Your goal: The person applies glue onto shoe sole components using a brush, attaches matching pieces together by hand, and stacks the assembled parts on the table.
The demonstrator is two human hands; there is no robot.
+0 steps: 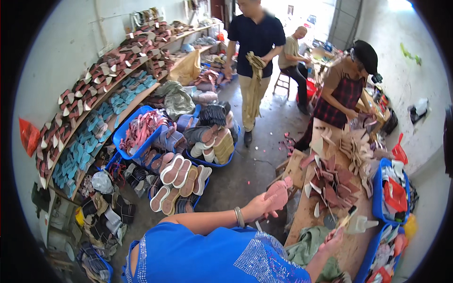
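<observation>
Left hand (258, 206): raised over the gap between the floor and the desk, fingers closed around the near end of a pink shoe insole (279, 192); a bangle is worn at the wrist.
Pink shoe insole: held in the air just left of the desk's near-left edge, clear of its surface; its long axis runs from the hand up and to the right, and its free rounded end points to the far right, toward the pile of cut pieces.
Right hand (333, 239): lowered to the near part of the desk, beside a green cloth (306, 245); whether it is open or closed cannot be told, as the fingers are blurred and partly hidden.
Desk (302, 214): a wooden top on the right, running from near to far.
Dark red cut pieces (333, 181): piled in the middle of the desk, beyond the right hand.
Blue crate (379, 198): set at the desk's right edge, filled with red and white items.
Floor, left: blue trays of finished sandals (181, 177) are stacked beneath long wall shelves (94, 101).
Far side: a person in a plaid top (340, 96) is bent over the far end of the desk.
</observation>
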